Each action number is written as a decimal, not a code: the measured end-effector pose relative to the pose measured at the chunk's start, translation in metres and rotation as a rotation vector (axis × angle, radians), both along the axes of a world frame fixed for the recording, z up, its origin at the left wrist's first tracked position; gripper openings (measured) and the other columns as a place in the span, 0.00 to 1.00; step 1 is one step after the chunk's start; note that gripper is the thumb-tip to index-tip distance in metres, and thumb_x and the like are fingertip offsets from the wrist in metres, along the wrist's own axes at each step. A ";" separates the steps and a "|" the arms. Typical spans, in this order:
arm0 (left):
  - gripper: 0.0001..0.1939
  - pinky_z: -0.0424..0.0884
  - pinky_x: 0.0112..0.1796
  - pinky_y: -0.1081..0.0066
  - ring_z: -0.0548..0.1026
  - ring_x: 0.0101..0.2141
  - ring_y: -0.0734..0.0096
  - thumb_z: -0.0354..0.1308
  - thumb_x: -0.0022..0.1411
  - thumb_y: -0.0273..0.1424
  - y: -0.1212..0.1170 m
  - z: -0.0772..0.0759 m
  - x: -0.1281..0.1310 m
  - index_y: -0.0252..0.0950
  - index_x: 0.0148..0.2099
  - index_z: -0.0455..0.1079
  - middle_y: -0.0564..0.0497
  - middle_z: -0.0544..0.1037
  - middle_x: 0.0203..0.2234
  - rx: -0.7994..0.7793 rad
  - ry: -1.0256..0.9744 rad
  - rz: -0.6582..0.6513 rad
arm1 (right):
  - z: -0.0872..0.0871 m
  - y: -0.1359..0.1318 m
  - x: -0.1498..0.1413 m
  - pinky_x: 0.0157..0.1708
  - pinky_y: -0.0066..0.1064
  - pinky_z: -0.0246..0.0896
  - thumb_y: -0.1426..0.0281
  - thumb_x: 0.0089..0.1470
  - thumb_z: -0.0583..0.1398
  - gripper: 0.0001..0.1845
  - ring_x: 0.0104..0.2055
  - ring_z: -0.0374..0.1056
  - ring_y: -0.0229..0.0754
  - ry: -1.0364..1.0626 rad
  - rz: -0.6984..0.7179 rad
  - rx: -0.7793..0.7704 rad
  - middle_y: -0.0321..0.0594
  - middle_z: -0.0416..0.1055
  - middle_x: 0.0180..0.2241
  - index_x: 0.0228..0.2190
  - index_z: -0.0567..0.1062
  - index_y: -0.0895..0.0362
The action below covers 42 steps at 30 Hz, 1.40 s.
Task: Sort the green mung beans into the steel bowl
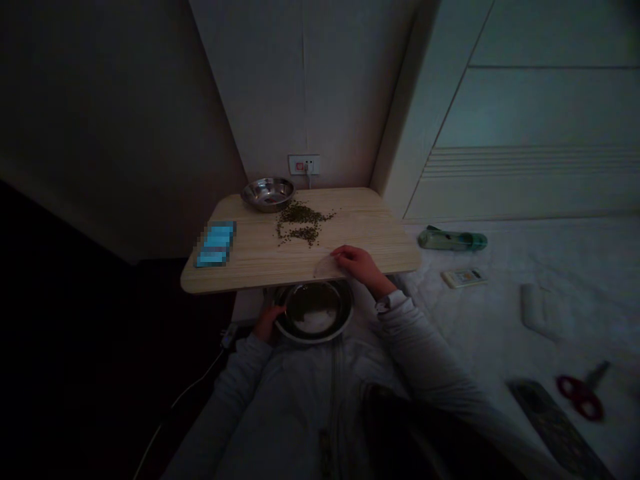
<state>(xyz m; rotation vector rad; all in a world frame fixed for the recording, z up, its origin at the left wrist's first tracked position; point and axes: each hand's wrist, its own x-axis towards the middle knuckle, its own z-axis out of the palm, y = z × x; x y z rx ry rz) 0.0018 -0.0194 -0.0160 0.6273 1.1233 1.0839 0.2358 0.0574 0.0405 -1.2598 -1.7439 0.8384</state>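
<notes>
On the light wooden table (240,273), small dark green beans or seeds (301,215) lie scattered in two loose patches. At the table's front edge, my right hand (357,263) is closed, its fingertips on a thin see-through piece (327,268) whose exact kind I cannot make out. Below that edge, a round metal bowl (345,325) rests at my lap. My left hand (267,323) grips its left rim. Dim light hides much of what is inside it. A smaller metal bowl (269,195) stands at the table's back left corner.
A phone with a lit, blurred screen (216,245) lies on the table's left side. To the right, a green bottle (453,239), a white remote (463,277), red-handled scissors (583,393) and a dark remote (555,427) rest on a white bedspread. Behind is a wall socket (304,165).
</notes>
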 end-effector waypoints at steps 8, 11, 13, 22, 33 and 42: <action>0.02 0.67 0.31 0.66 0.74 0.26 0.63 0.59 0.38 0.30 0.003 -0.004 -0.003 0.38 0.17 0.70 0.51 0.76 0.17 0.020 0.076 0.035 | 0.003 -0.002 0.000 0.29 0.26 0.55 0.68 0.43 0.55 0.13 0.28 0.63 0.36 -0.012 0.026 -0.023 0.36 0.71 0.25 0.32 0.74 0.59; 0.04 0.67 0.29 0.67 0.73 0.24 0.65 0.59 0.39 0.31 0.004 -0.009 -0.004 0.38 0.17 0.70 0.52 0.75 0.15 0.013 0.071 0.031 | 0.003 -0.002 0.000 0.29 0.26 0.55 0.68 0.42 0.55 0.13 0.28 0.63 0.35 0.029 0.059 -0.051 0.35 0.70 0.25 0.31 0.74 0.59; 0.04 0.67 0.29 0.68 0.73 0.23 0.66 0.59 0.39 0.31 0.004 -0.008 -0.004 0.39 0.16 0.70 0.53 0.75 0.15 0.017 0.068 0.034 | 0.005 -0.002 0.000 0.28 0.25 0.54 0.67 0.42 0.56 0.13 0.26 0.62 0.35 0.066 0.077 -0.080 0.34 0.69 0.23 0.31 0.74 0.59; 0.04 0.68 0.35 0.65 0.74 0.33 0.60 0.59 0.39 0.31 -0.001 0.008 0.004 0.39 0.23 0.71 0.49 0.77 0.21 0.048 -0.008 0.028 | 0.017 -0.003 -0.004 0.24 0.25 0.54 0.64 0.41 0.56 0.15 0.23 0.60 0.33 0.276 -0.168 -0.138 0.34 0.68 0.21 0.31 0.71 0.60; 0.04 0.68 0.31 0.66 0.75 0.28 0.60 0.61 0.35 0.32 0.003 -0.006 0.001 0.39 0.19 0.70 0.52 0.75 0.15 -0.024 -0.046 0.017 | 0.033 -0.034 -0.091 0.26 0.25 0.53 0.68 0.50 0.54 0.11 0.25 0.63 0.34 -0.152 0.131 0.086 0.33 0.69 0.23 0.37 0.69 0.55; 0.04 0.69 0.33 0.64 0.75 0.31 0.58 0.61 0.35 0.33 0.001 0.005 0.002 0.39 0.20 0.70 0.51 0.75 0.16 -0.027 -0.040 0.006 | 0.028 -0.015 -0.108 0.28 0.28 0.53 0.67 0.52 0.51 0.11 0.30 0.66 0.40 -0.464 0.010 0.183 0.40 0.72 0.31 0.35 0.71 0.54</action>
